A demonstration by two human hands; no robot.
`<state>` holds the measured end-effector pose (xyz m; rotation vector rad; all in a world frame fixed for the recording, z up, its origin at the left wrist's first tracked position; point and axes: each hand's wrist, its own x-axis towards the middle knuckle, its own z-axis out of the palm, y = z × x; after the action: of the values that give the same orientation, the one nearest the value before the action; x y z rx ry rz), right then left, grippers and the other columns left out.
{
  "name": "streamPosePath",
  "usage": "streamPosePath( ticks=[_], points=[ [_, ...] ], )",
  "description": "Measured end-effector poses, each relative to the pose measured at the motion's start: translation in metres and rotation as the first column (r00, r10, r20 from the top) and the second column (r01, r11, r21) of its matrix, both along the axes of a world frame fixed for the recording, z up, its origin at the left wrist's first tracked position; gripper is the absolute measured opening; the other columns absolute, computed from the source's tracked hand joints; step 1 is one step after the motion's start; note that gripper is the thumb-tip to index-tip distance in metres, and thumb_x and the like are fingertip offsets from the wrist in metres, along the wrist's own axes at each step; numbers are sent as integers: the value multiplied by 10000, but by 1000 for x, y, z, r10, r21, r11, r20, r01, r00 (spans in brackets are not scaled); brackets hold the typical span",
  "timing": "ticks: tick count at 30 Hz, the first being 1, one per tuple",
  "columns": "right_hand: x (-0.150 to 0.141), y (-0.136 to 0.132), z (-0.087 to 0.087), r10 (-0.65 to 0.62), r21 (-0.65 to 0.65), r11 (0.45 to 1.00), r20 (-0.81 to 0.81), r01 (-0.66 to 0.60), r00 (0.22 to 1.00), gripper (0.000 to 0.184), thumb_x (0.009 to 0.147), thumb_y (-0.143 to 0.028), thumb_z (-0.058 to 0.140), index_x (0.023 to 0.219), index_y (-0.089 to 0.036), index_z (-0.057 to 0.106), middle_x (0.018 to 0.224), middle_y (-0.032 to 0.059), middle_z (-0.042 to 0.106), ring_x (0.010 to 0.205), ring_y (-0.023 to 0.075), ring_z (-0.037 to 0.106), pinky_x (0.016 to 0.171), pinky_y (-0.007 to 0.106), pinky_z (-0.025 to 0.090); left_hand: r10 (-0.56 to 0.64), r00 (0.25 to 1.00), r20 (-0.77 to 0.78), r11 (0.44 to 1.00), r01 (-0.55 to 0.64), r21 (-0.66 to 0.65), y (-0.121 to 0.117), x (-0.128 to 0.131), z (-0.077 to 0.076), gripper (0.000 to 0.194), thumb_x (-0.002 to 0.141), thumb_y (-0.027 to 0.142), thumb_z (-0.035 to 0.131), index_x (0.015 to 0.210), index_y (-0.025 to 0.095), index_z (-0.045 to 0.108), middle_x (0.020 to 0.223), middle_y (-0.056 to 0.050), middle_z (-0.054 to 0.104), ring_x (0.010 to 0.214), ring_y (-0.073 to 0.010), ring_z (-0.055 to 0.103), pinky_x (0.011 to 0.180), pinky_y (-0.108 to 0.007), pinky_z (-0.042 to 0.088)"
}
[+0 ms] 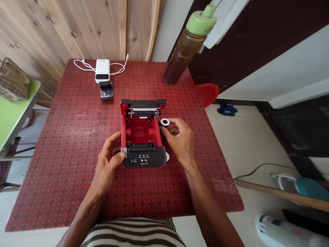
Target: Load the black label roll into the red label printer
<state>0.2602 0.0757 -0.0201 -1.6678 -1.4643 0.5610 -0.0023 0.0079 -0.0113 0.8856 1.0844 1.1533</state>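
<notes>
A red and black label or receipt printer (pixel 141 132) sits on the table with its lid (pixel 144 104) raised, and its red paper bay looks bare inside. My left hand (pixel 109 156) grips the printer's left side, thumb on the front corner beside the control panel (pixel 144 158). Just right of the bay, my right hand (pixel 180 139) pinches a small roll (pixel 165 122) with a white ring-shaped end. Part of that roll is hidden by my fingers and the printer's side. A white rounded piece (pixel 168 156) shows at the printer's right front edge.
On the red patterned table (pixel 77 178), a white power bank (pixel 102 70) with a white cable (pixel 118 68) lies at the back, a black shiny piece (pixel 106 90) before it. A tall brown bottle (pixel 180 51) with a green lid stands back right. A red stool (pixel 208 94) is beyond the right edge.
</notes>
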Motion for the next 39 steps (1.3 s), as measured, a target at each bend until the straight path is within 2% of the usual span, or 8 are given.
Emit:
streamPosePath(
  ticks=[7,14,18,25,29,32,35,39],
  points=[
    [11,-8,-1,316,-57,947,-24,-317,948,268,992,-298,664,1232,-261,776,1173,80,816,1072,278,768,979,481,601,20,1000,-10,1000,-20,8,0,0,-2,553,983,415,813,1521,341,711,1548,-43,719,1239,-244,714,1058,-360,552],
    [27,3,7,519,-101,849,-28,-519,854,298,1010,-259,628,1271,-257,773,1256,99,807,1147,299,763,1049,529,602,0,1000,-28,1000,1,7,0,-1,-6,594,999,424,775,1572,326,656,1568,-78,708,1287,-301,732,1046,-418,585],
    [32,5,6,563,-119,819,-18,-561,826,394,1011,-209,584,1363,-267,752,1296,98,800,1206,301,756,1116,553,596,21,999,-27,1000,-21,13,0,0,-6,581,991,432,781,1551,323,673,1564,-76,707,1339,-317,710,1102,-453,576],
    [31,-6,-3,471,-139,875,26,-464,881,626,987,-157,580,1593,-315,597,1557,117,712,1448,338,677,1252,655,518,8,1000,-8,1000,-8,-2,1,0,-6,583,992,426,787,1554,330,668,1571,-78,703,1334,-328,711,1093,-476,582],
    [37,-24,4,325,-154,937,51,-314,944,544,1003,-166,557,1526,-290,643,1323,107,789,1172,299,785,1084,562,634,12,1000,-11,1000,-12,10,1,0,-5,568,996,426,784,1546,334,676,1582,-68,698,1349,-317,701,1082,-449,580],
    [43,-52,10,284,-208,941,63,-265,957,406,981,-177,598,1350,-282,731,1106,69,791,959,257,783,896,457,659,10,1000,-19,1000,-10,17,0,0,-5,560,1000,429,780,1543,335,679,1572,-67,704,1343,-316,703,1081,-449,579],
    [38,-83,8,268,-264,931,21,-254,963,356,911,-244,752,1265,-278,740,1075,58,785,904,258,756,812,432,652,16,999,-35,1000,-16,24,0,0,-5,545,1010,420,767,1540,323,683,1561,-75,708,1352,-320,702,1105,-460,575],
    [11,-105,-5,135,-175,975,-22,-137,991,368,883,-277,828,1231,-273,709,1141,85,786,943,289,759,866,487,660,20,999,-47,999,-19,26,1,-1,-6,559,1003,428,767,1541,310,675,1568,-88,703,1347,-325,712,1110,-470,587]
  ],
)
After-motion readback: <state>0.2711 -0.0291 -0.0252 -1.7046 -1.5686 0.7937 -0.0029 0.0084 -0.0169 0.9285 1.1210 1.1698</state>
